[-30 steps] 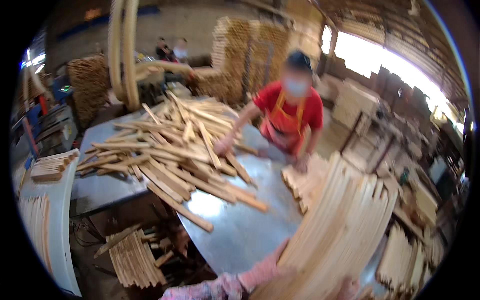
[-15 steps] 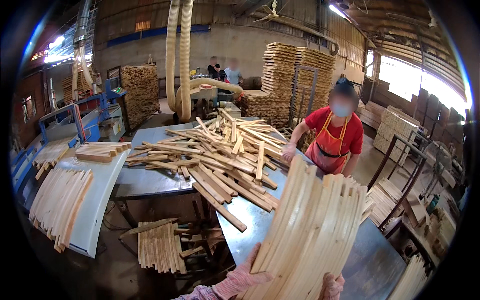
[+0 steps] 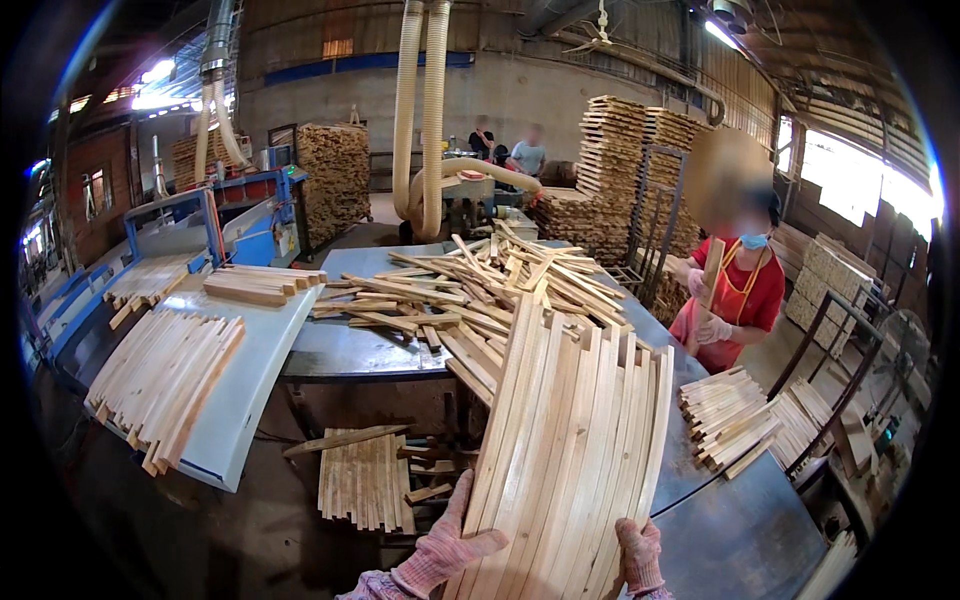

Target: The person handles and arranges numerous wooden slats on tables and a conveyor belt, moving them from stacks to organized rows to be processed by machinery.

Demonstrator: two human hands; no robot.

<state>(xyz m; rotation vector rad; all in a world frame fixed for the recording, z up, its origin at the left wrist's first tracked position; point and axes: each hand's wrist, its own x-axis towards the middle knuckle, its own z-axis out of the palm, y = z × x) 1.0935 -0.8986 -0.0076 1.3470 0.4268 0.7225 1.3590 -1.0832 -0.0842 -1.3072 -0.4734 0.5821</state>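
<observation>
Between my two gloved hands I hold a wide bundle of wooden strips [image 3: 570, 440], laid side by side and tilted up in front of me. My left hand [image 3: 452, 540] grips its left edge, the thumb lying across the face of the strips. My right hand [image 3: 638, 555] clasps the lower right edge, thumb on the front; its other fingers are hidden behind the wood. Beyond the bundle, a loose heap of strips [image 3: 490, 290] covers the metal table [image 3: 365, 350].
At right, a co-worker [image 3: 735, 300] in a red shirt and apron holds a strip, beside a stack of strips [image 3: 725, 415]. On the left, a blue-framed machine's pale table [image 3: 270, 375] bears a row of strips [image 3: 165, 375]. More strips [image 3: 360, 480] lie below the metal table.
The bundle in my hands has shifted left across the table. My view has turned right. The co-worker has straightened up and now holds a strip upright.
</observation>
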